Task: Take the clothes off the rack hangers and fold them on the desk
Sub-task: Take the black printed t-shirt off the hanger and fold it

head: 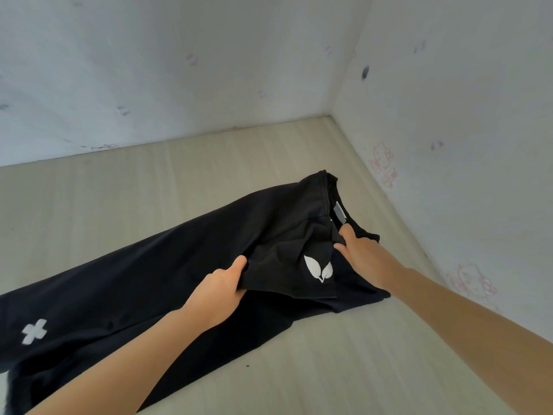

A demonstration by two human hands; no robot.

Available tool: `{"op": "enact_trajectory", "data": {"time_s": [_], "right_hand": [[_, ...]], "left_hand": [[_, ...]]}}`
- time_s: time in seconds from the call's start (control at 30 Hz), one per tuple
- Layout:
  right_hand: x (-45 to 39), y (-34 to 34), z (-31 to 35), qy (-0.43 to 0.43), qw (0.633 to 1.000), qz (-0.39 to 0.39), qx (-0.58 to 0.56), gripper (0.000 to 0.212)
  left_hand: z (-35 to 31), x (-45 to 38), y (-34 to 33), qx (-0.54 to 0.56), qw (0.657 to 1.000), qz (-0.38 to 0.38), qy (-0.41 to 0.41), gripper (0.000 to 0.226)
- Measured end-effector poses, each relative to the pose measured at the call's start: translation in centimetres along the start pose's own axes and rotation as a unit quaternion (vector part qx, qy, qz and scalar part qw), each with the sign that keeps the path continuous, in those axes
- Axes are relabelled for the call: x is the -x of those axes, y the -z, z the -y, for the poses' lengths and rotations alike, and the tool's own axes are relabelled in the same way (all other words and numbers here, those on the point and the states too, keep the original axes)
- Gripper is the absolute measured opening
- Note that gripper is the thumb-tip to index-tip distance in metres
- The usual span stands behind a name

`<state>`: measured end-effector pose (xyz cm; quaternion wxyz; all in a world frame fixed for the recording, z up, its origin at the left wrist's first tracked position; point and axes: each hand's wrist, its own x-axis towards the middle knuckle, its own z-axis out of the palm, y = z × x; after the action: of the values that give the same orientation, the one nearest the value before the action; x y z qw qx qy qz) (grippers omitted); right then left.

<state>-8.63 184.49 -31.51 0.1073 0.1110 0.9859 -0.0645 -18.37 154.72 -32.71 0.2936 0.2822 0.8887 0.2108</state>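
A black T-shirt lies stretched across the pale wooden desk, collar toward the far right corner and hem at the lower left. It carries a white leaf print on the sleeve and a white cross near the hem. My left hand grips the edge of the folded-over sleeve, thumb on top. My right hand pinches the fabric just below the collar, beside the grey neck label. No rack or hangers are in view.
The desk sits in a corner between two white walls marked with faint pink cartoon drawings and smudges. Bare desk surface shows behind the shirt and at the near right.
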Motion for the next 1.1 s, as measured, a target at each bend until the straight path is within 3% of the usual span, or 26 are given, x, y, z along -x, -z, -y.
{"op": "enact_trajectory", "data": {"time_s": [0.1, 0.2, 0.27, 0.33, 0.5, 0.6, 0.67, 0.83, 0.93, 1.1], "right_hand": [[-1.4, 1.0, -0.2, -0.017, 0.995, -0.017, -0.100, 0.029], [-1.7, 1.7, -0.9, -0.054, 0.971, 0.076, -0.218, 0.038], [-0.6, 1.2, -1.4, -0.044, 0.962, 0.161, -0.218, 0.035], [0.8, 0.5, -2.0, -0.028, 0.967, 0.190, -0.169, 0.031], [1.6, 0.3, -2.6, -0.036, 0.989, 0.083, -0.116, 0.022], [-0.1, 0.6, -2.1, -0.026, 0.998, 0.040, -0.039, 0.026], [-1.5, 0.5, -2.3, -0.022, 0.999, 0.033, -0.017, 0.033], [-3.2, -0.6, -3.3, -0.066, 0.993, 0.059, 0.077, 0.061], [-2.8, -1.5, -2.9, -0.099, 0.985, 0.038, 0.138, 0.069], [-3.2, -0.5, -3.6, -0.151, 0.967, 0.008, 0.206, 0.076]], "left_hand": [[1.0, -0.2, 0.7, 0.093, 0.995, -0.023, 0.033, 0.023], [1.9, -0.4, 1.2, 0.154, 0.985, -0.035, 0.073, 0.017], [2.4, -0.6, 1.1, 0.170, 0.981, -0.032, 0.088, 0.016], [2.5, -0.7, 1.1, 0.155, 0.984, -0.020, 0.089, 0.013], [2.7, -0.8, 1.2, 0.111, 0.991, -0.012, 0.074, 0.027], [3.1, -0.8, 1.5, 0.025, 0.998, -0.013, 0.058, 0.045], [3.5, -0.8, 1.8, -0.059, 0.997, -0.010, 0.055, 0.051], [4.5, 0.1, 2.0, -0.149, 0.987, -0.011, 0.058, 0.039], [5.1, 0.5, 1.6, -0.136, 0.990, -0.006, 0.044, 0.031], [5.3, 1.9, 1.0, 0.022, 0.997, 0.048, 0.048, 0.017]]}}
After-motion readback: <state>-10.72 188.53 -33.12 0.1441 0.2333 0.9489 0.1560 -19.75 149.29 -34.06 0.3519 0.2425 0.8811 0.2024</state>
